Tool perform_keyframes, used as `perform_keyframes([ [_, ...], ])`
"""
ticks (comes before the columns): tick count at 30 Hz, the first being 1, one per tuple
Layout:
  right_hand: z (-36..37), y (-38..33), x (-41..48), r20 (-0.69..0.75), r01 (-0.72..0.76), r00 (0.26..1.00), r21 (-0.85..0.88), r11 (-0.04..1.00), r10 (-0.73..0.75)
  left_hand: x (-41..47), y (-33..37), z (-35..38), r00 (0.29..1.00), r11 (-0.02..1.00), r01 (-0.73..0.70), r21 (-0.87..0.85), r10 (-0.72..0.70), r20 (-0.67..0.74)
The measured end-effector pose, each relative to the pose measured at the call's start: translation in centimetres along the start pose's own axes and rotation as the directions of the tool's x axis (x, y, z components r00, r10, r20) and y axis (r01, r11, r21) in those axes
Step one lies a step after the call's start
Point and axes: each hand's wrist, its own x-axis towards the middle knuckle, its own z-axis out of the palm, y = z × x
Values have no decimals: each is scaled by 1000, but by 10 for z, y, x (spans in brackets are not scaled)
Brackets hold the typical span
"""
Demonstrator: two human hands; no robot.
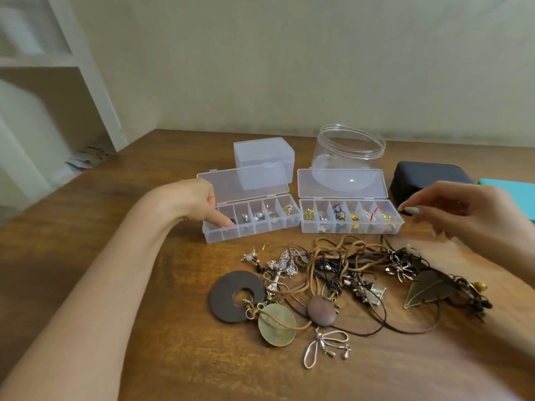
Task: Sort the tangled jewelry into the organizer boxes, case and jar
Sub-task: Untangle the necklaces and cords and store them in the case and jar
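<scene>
Two clear organizer boxes stand open side by side, the left box (249, 231) and the right box (348, 228), each with small earrings and charms in its compartments. My left hand (194, 200) reaches into the left box's leftmost compartment, its index fingertip touching a small dark piece (233, 221). My right hand (463, 217) hovers over the right box's right end, fingers loosely bent, holding nothing. The tangled jewelry (335, 273) lies in front of the boxes: cords, a dark wooden ring pendant (231, 302), a shell disc (276, 325), a metal leaf (430, 287).
Behind the boxes stand a small closed clear box (264, 153) and an open clear jar (348, 147). A dark zip case (422, 176) and a teal item (512, 198) lie at the right. A white shelf unit (86, 68) stands at the left beyond the wooden table (86, 215).
</scene>
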Motion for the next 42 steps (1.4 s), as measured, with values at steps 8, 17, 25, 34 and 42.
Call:
perform_keyframes([
  [8, 0, -8, -1, -7, 5, 1000, -35, 999, -5, -16, 10, -5, 882, 961, -259, -96, 194, -430],
  [17, -6, -6, -1, 16, -29, 999, -156, 987, 32, -34, 36, 8, 855, 846, -518, -122, 513, -73],
  [25, -10, -10, -2, 2, -34, 999, -188, 982, 35, -39, 21, 2, 746, 924, -360, -127, 367, 556],
  [34, -20, -8, 1, -36, -124, 992, -180, 976, 120, -50, 44, 9, 707, 828, -454, -329, 559, 433],
  [42, -25, -1, 1, 290, -249, 913, -161, 955, 287, -39, 78, 88, 441, 492, -847, 203, 862, -249],
])
